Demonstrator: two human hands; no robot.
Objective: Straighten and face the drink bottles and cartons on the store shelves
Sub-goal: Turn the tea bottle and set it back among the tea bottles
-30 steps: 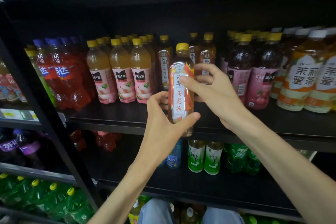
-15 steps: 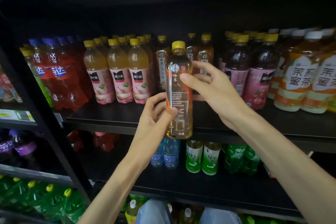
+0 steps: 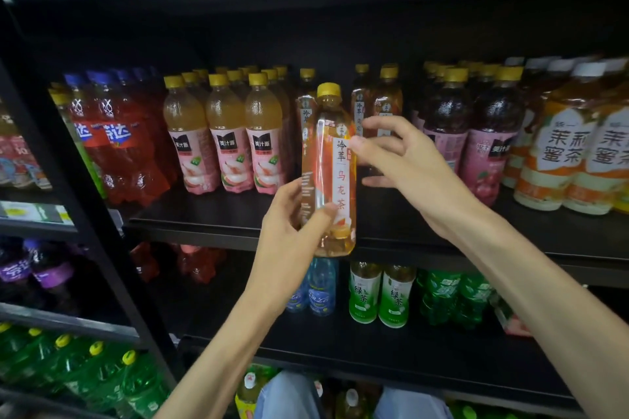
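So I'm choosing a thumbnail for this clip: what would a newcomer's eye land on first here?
First the oolong tea bottle, held upright mid-frame before the middle shelf: the left hand grips its lower part, the right hand touches its label. Next, the pink-labelled juice bottles lined up left of it, and green tea bottles below.
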